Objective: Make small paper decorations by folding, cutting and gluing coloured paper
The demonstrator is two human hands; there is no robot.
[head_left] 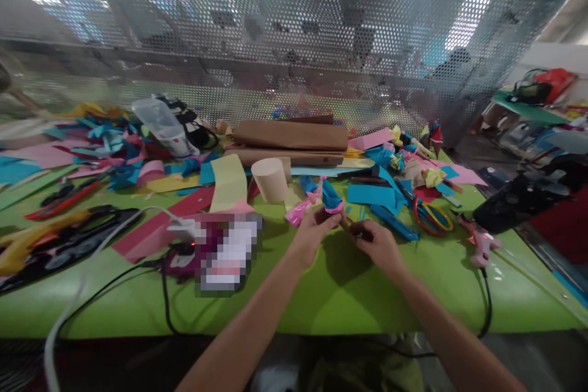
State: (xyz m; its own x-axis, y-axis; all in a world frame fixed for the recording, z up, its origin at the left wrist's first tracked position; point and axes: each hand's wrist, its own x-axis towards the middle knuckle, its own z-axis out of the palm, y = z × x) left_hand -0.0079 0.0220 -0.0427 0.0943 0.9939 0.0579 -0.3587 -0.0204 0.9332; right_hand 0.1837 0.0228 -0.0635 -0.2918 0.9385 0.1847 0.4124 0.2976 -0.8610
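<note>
Bare forearms point(257, 312) lie nearest; left hand point(316, 231) clamps a pointed blue-and-pink crinkled-paper piece point(331, 197), likely steadying it; right hand point(379, 246), at three o'clock, curls, grip unclear.

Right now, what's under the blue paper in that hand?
A pink band sits right under the blue paper. Below it, something brown shows toward the right hand. The left hand covers the rest, so I can't see that.

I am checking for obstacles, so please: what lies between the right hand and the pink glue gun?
The head view shows mostly bare green tabletop there; slightly farther back lie a blue strip, near the right hand, and coloured loops.
</note>
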